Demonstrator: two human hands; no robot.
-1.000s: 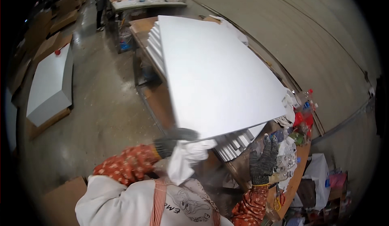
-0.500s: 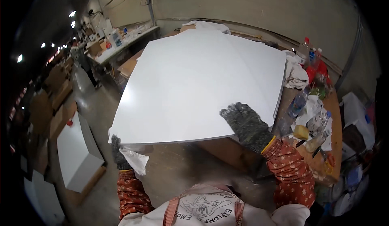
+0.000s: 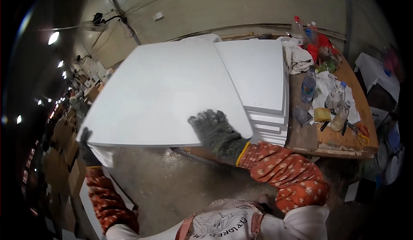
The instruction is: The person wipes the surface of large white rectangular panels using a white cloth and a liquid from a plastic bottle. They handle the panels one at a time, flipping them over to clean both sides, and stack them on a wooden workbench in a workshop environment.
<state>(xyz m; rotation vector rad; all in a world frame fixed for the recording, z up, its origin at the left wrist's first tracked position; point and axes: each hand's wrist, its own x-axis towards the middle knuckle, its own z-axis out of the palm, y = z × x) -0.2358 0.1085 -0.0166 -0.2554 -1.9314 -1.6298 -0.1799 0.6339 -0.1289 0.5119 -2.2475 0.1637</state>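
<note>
A large white panel (image 3: 159, 96) fills the middle of the view, held flat and roughly level above a grey concrete floor (image 3: 172, 184), its far right part lying over a stack of like white panels (image 3: 262, 89) at two o'clock from it. The right hand (image 3: 215, 130), in a dark knit glove, lies palm down with fingers spread wide on the panel's top face near its near right corner, at five o'clock from the panel's middle. The left hand (image 3: 86, 147), also in a dark glove, is curled around the panel's near left corner at eight o'clock, fingers over the edge, gripping it; a white rag (image 3: 103, 156) hangs just under that corner, and whether the hand pinches it too I cannot tell. Both forearms wear orange flowered sleeves (image 3: 279, 175). The stack rests on a wooden bench (image 3: 340, 136) at three o'clock, which carries clear plastic bottles (image 3: 309, 85), a heap of white cloth (image 3: 299, 57), papers and a yellow lump (image 3: 322, 114), with red things (image 3: 320, 44) at its far end. A pale wall (image 3: 241, 7) runs behind at twelve o'clock, and at nine o'clock a dim row of lamps (image 3: 53, 37) and cardboard boxes (image 3: 64, 149) recedes
</note>
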